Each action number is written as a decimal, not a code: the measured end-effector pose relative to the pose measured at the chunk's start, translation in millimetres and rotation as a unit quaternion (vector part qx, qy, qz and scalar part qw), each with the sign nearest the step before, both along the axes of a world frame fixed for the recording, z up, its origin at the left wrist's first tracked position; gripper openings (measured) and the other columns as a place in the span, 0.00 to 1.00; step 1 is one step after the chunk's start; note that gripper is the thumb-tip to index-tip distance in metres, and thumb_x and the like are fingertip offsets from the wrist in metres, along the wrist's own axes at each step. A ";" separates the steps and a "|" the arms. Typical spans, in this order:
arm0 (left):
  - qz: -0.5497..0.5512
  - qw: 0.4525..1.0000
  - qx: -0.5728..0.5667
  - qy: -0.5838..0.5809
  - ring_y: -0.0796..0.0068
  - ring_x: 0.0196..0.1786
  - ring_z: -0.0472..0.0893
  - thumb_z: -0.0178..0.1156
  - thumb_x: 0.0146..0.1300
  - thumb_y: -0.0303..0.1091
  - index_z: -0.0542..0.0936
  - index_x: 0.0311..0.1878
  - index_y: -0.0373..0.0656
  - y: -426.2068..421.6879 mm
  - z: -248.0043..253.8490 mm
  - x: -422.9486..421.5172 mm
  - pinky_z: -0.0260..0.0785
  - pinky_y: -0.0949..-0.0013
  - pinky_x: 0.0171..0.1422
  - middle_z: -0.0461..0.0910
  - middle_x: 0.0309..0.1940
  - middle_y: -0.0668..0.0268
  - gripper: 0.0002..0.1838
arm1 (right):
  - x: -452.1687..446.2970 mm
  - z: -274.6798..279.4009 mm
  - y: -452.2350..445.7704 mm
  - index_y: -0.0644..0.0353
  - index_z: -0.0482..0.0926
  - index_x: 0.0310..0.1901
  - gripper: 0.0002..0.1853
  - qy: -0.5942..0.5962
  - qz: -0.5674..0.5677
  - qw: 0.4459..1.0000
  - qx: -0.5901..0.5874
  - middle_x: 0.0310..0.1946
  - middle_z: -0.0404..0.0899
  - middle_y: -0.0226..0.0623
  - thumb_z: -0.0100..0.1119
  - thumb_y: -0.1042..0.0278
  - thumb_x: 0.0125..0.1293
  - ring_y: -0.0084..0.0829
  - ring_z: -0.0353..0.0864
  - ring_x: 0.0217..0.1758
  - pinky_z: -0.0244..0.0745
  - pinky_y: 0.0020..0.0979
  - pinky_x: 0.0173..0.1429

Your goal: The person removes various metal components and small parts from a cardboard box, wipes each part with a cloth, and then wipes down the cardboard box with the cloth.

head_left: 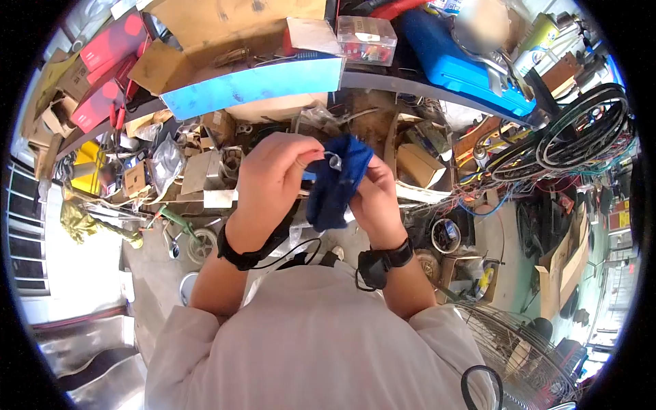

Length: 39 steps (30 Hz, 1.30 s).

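Far side, the counter (424, 89) is carrying an open blue-fronted box (253, 89). Nearer, approx. mid-scene, the L hand (277, 171) is seemingly pinching a thin end of the metal pc.; blue cloth (331, 195) is hanging between hands, R hand (376, 198) gripping its right side. Shiny metal pc. (335, 162) is lying against cloth. Step's prob. fitting or wiping pc. w/ cloth; next move's calling for steady pinch. Cloth's hiding some R fingers; pc.'s exact shape is staying unclear.

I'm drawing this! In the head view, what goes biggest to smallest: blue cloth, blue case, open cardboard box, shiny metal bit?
1. Open cardboard box
2. Blue case
3. Blue cloth, bunched up
4. Shiny metal bit
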State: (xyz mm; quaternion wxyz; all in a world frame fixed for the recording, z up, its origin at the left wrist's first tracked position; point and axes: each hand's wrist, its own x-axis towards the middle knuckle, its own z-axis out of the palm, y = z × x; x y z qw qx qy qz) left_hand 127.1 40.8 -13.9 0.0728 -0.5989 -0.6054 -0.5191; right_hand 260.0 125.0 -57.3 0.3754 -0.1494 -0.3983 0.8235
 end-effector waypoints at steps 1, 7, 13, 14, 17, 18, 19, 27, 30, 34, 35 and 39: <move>0.013 1.000 0.007 -0.014 0.63 0.33 0.80 0.60 0.56 0.22 0.78 0.35 0.38 0.6 1.3 1.0 0.72 0.68 0.37 0.80 0.29 0.61 0.04 | 1.1 1.8 -1.6 0.65 0.79 0.41 0.08 0.009 -0.003 1.000 -0.010 0.35 0.81 0.31 0.53 0.83 0.62 0.21 0.79 0.36 0.75 0.24 0.42; -0.020 0.997 0.052 -0.056 0.68 0.32 0.81 0.60 0.55 0.19 0.78 0.35 0.36 4.5 8.3 12.4 0.72 0.72 0.37 0.81 0.29 0.61 0.04 | 16.6 -18.5 9.6 0.66 0.79 0.39 0.07 0.066 -0.038 0.994 0.077 0.37 0.81 0.33 0.56 0.83 0.59 0.23 0.80 0.38 0.75 0.26 0.46; -0.065 0.992 0.072 -0.080 0.66 0.34 0.81 0.60 0.56 0.19 0.79 0.35 0.36 26.0 20.7 27.0 0.73 0.70 0.39 0.81 0.30 0.58 0.04 | 35.9 1.2 6.8 0.67 0.79 0.35 0.07 0.080 -0.115 0.990 -0.003 0.37 0.81 0.38 0.54 0.85 0.55 0.27 0.81 0.37 0.77 0.28 0.45; -0.070 0.995 0.050 -0.043 0.65 0.34 0.81 0.60 0.55 0.20 0.79 0.35 0.36 28.1 25.8 29.2 0.73 0.69 0.40 0.81 0.31 0.58 0.05 | 40.9 1.3 8.2 0.67 0.79 0.34 0.07 0.079 -0.134 0.988 0.005 0.37 0.81 0.38 0.54 0.85 0.55 0.27 0.81 0.37 0.77 0.27 0.44; -0.113 0.991 -0.009 0.075 0.60 0.34 0.80 0.61 0.52 0.19 0.79 0.35 0.36 37.4 41.5 32.5 0.73 0.64 0.40 0.80 0.31 0.58 0.07 | 58.9 -10.9 20.1 0.65 0.79 0.34 0.05 0.047 -0.246 0.967 0.050 0.32 0.81 0.34 0.55 0.84 0.58 0.25 0.80 0.33 0.76 0.26 0.41; -0.133 0.982 -0.017 0.130 0.60 0.33 0.80 0.61 0.50 0.19 0.78 0.35 0.37 40.5 47.3 33.3 0.73 0.64 0.39 0.80 0.31 0.59 0.08 | 64.8 -9.9 22.4 0.65 0.79 0.34 0.05 0.034 -0.283 0.958 0.026 0.31 0.81 0.34 0.55 0.83 0.59 0.25 0.80 0.33 0.76 0.26 0.40; -0.124 0.982 0.002 0.144 0.60 0.33 0.80 0.61 0.50 0.19 0.78 0.35 0.37 44.8 50.5 37.2 0.73 0.64 0.38 0.80 0.30 0.59 0.08 | 71.7 -12.5 25.9 0.64 0.80 0.36 0.06 0.077 -0.281 0.955 0.062 0.33 0.82 0.35 0.54 0.83 0.60 0.26 0.81 0.33 0.77 0.27 0.40; -0.088 0.983 0.159 -0.038 0.77 0.32 0.82 0.60 0.60 0.24 0.80 0.38 0.34 117.1 118.5 62.2 0.72 0.76 0.36 0.82 0.28 0.60 0.05 | 96.8 -32.4 34.5 0.65 0.79 0.38 0.08 0.010 -0.333 0.942 0.034 0.34 0.82 0.38 0.51 0.85 0.60 0.27 0.81 0.34 0.78 0.28 0.38; -0.021 0.970 0.175 0.166 0.63 0.29 0.82 0.62 0.59 0.33 0.81 0.37 0.40 164.2 140.9 64.3 0.72 0.70 0.33 0.81 0.27 0.56 0.08 | 104.4 -28.7 36.4 0.65 0.79 0.38 0.09 0.040 -0.312 0.948 0.045 0.35 0.82 0.38 0.51 0.86 0.60 0.27 0.82 0.34 0.78 0.28 0.39; -0.088 0.992 0.041 0.083 0.76 0.31 0.81 0.59 0.61 0.32 0.81 0.38 0.35 222.6 150.0 53.6 0.70 0.75 0.40 0.83 0.30 0.62 0.09 | 113.3 -18.2 38.4 0.65 0.79 0.38 0.08 0.077 -0.292 0.952 0.051 0.35 0.82 0.38 0.52 0.85 0.60 0.29 0.82 0.36 0.78 0.28 0.41; -0.126 0.992 0.001 0.028 0.76 0.32 0.80 0.59 0.61 0.32 0.81 0.38 0.34 233.8 149.0 49.8 0.70 0.74 0.40 0.83 0.30 0.62 0.10 | 114.8 -18.5 39.4 0.65 0.79 0.38 0.08 0.066 -0.294 0.952 0.048 0.35 0.82 0.37 0.52 0.86 0.60 0.28 0.82 0.36 0.78 0.29 0.41; -0.115 0.990 -0.074 0.029 0.81 0.32 0.77 0.59 0.62 0.32 0.81 0.38 0.32 260.3 139.7 39.6 0.69 0.75 0.41 0.82 0.30 0.65 0.10 | 115.5 -26.2 41.5 0.65 0.78 0.39 0.08 0.040 -0.286 0.956 0.046 0.34 0.81 0.36 0.53 0.86 0.60 0.28 0.81 0.35 0.78 0.29 0.41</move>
